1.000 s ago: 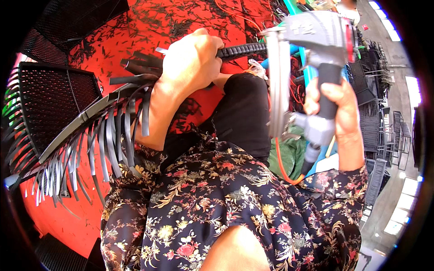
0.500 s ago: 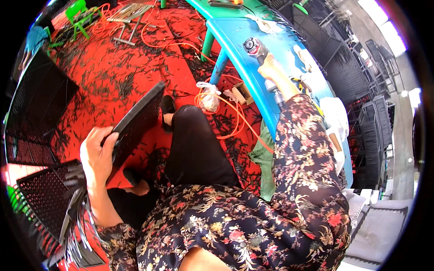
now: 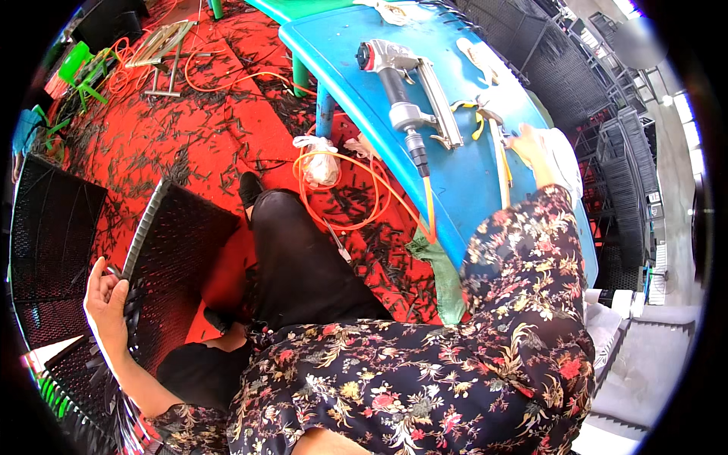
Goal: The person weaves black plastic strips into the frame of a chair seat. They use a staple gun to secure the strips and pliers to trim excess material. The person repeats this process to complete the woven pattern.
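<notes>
My left hand [image 3: 106,299] is closed around the rim of a black woven panel [image 3: 182,250] that leans on the red floor beside my left leg. Loose black strips stick out below the hand. My right hand [image 3: 531,148] reaches out over the blue table [image 3: 341,68], its back toward me, next to a white cloth [image 3: 565,163] and a yellow strip [image 3: 500,163]. Its fingers are hidden. A grey pneumatic stapler [image 3: 402,83] lies on the table to the left of that hand, apart from it, with an orange hose [image 3: 356,197] looping down to the floor.
More black woven panels [image 3: 53,227] stand at the left, and stacks of them [image 3: 607,152] at the right. A white plastic bag [image 3: 318,163] and a green cloth [image 3: 440,273] lie by the table's edge. Black offcuts litter the red floor [image 3: 189,114]. A green stool [image 3: 76,68] is at the far left.
My right hand has put the stapler down on the blue table and moved to the table's right side. My left hand has lowered the woven panel to the floor at my left.
</notes>
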`<action>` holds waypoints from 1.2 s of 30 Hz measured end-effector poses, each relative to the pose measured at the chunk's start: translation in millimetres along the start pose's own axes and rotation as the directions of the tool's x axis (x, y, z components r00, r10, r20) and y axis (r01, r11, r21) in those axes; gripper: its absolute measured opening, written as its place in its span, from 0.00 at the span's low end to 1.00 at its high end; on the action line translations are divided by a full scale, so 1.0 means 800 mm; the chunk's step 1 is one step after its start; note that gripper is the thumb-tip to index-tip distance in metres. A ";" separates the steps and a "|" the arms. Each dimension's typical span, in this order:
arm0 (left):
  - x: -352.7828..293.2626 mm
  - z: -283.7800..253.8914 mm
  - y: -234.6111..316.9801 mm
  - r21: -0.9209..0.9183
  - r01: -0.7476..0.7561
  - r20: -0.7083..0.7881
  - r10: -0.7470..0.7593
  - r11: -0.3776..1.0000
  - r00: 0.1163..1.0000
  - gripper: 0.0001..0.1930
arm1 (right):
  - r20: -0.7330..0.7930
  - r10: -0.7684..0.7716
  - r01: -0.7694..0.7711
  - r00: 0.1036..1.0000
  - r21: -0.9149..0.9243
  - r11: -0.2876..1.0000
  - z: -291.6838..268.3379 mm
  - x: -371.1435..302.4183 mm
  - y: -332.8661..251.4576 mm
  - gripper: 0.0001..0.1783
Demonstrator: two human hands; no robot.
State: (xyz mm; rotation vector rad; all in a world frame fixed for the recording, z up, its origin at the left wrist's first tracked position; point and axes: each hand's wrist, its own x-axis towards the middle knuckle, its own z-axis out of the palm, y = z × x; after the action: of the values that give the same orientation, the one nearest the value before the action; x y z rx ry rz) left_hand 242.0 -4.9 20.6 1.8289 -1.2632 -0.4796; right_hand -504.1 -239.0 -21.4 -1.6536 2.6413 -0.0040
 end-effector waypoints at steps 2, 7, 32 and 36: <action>0.001 -0.012 0.008 0.008 -0.005 -0.017 0.005 1.000 1.000 0.26 | 0.090 -0.001 -0.001 0.996 0.018 1.000 0.017 -0.004 0.021 0.43; 0.011 -0.020 -0.002 0.049 -0.056 -0.027 0.058 0.997 0.998 0.23 | 0.200 -0.170 0.129 0.965 0.201 0.971 0.053 0.022 0.066 0.48; 0.018 0.048 0.046 0.078 -0.396 -0.133 0.404 0.915 0.905 0.16 | -0.282 -0.265 0.250 0.922 -0.090 0.964 0.022 0.096 0.064 0.30; 0.012 0.048 0.046 0.028 -0.390 -0.121 0.390 0.920 0.913 0.15 | -0.448 -0.726 0.846 0.521 0.161 0.508 -0.025 -0.030 -0.176 0.26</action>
State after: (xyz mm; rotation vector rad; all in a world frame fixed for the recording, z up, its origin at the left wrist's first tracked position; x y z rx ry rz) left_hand 198.0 -34.4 29.6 1.5270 -1.4953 -0.1397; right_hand -367.1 -279.0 1.3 -2.6951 1.5388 -0.7975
